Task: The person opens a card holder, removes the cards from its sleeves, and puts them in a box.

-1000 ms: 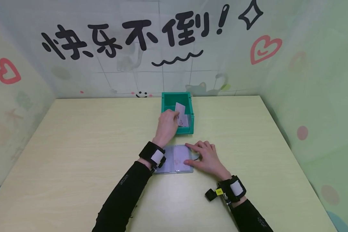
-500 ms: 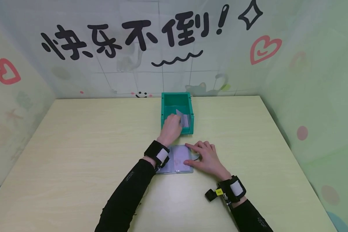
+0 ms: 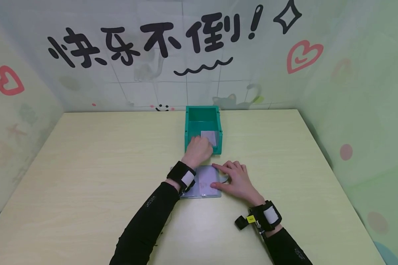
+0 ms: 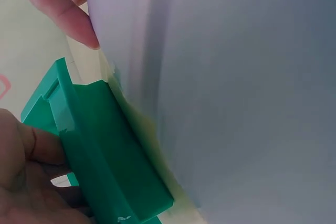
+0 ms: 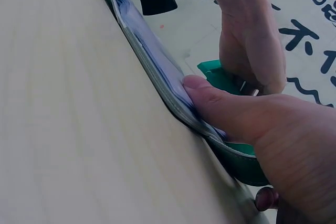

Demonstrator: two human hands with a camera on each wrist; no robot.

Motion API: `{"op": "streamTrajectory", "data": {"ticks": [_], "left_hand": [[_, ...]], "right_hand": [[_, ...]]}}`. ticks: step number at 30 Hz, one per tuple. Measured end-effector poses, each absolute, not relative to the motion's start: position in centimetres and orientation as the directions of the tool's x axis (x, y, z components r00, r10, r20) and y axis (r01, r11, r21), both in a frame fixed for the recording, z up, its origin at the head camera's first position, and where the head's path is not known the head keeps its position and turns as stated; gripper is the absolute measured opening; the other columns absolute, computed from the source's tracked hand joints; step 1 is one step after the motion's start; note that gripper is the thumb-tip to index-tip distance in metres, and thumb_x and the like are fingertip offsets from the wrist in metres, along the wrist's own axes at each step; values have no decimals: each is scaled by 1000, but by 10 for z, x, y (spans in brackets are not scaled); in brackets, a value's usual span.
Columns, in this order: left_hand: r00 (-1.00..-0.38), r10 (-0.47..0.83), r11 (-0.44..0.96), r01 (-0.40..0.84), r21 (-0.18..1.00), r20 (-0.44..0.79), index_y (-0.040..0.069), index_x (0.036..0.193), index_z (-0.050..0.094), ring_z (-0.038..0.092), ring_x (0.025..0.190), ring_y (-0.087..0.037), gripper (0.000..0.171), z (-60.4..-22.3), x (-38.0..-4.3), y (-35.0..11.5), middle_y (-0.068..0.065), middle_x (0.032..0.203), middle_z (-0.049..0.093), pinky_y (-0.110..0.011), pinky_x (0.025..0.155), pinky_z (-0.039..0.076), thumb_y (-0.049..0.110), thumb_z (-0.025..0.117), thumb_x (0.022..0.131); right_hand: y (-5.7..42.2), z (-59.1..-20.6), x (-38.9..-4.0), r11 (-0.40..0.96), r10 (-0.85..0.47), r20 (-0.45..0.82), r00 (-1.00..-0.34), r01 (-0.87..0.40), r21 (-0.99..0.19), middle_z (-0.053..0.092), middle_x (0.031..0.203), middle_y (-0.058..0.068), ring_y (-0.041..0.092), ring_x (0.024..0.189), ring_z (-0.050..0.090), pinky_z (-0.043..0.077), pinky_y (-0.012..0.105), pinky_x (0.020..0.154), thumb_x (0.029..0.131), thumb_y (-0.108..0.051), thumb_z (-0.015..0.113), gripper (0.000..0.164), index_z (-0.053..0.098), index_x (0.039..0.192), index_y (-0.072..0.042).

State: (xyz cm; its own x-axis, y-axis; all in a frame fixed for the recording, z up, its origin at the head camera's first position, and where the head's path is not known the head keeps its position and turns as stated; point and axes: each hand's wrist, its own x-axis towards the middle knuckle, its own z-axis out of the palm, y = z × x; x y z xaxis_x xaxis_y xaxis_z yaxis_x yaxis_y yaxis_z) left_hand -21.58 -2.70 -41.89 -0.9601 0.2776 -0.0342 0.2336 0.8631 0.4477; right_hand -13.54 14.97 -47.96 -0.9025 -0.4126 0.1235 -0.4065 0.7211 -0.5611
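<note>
My left hand (image 3: 198, 151) reaches over the near wall of a green plastic bin (image 3: 202, 113). Its curled fingers (image 4: 39, 145) are inside the bin, fingertips largely hidden; whether they pinch anything cannot be told. Beside them a pale pinkish card (image 3: 209, 136) lies in the bin. My right hand (image 3: 237, 182) rests at the right edge of an opened card album (image 3: 208, 180) with clear sleeves and a dark cover. Its thumb presses on the sleeves, and its index finger lies at the upper right corner. A rounded strap (image 5: 236, 162) sticks out under that hand.
The light wooden table (image 3: 112, 162) carries the album in front of the bin. Behind stands a printed backdrop (image 3: 152, 88) with lettering, and pale green panels close both sides. Camera bands (image 3: 181, 176) sit on both wrists. The left forearm covers the album's left part.
My left hand has moved slightly right and down toward the bin's near wall. The card that stood tilted there now lies flatter. My right hand and the album have stayed put.
</note>
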Motion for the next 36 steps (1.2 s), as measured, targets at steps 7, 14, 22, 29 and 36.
{"op": "streamTrajectory", "data": {"ticks": [7,14,22,29,36], "left_hand": [[-962,274,880,242,408,-20,4,64,54,55,84,-31,47,-420,-212,-25,-13,74,54,-40,84,45,20,40,106],[-954,275,808,298,509,122,-3,116,69,56,120,-34,31,-413,-193,-34,-19,126,64,-45,109,44,13,46,103],[-955,298,684,213,697,0,1,109,72,58,81,-18,22,-415,-141,-73,-9,98,71,-30,74,51,7,54,98],[-944,318,676,162,719,-87,3,102,75,54,76,-13,15,-427,-120,-92,-5,88,68,-24,70,45,6,62,95],[-904,416,624,205,754,-98,-1,103,75,55,77,-11,15,-436,-122,-104,-7,87,68,-20,70,48,-1,67,90]], "right_hand": [[149,-479,-135,719,-415,126,-901,-409,-562,55,97,0,17,93,39,23,37,84,80,-44,81,64,63,138,-21],[149,-480,-135,726,-406,142,-903,-413,-550,56,97,0,17,93,39,23,37,83,81,-45,80,62,64,136,-20],[144,-478,-132,756,-368,126,-921,-375,-537,55,96,1,19,94,40,25,38,84,83,-46,77,59,65,135,-21],[141,-478,-132,775,-344,139,-929,-365,-516,56,96,2,23,97,42,25,38,83,83,-47,76,58,65,134,-21],[136,-474,-131,767,-330,103,-938,-331,-550,54,97,3,24,98,42,23,40,84,83,-44,78,56,66,133,-21]]}}
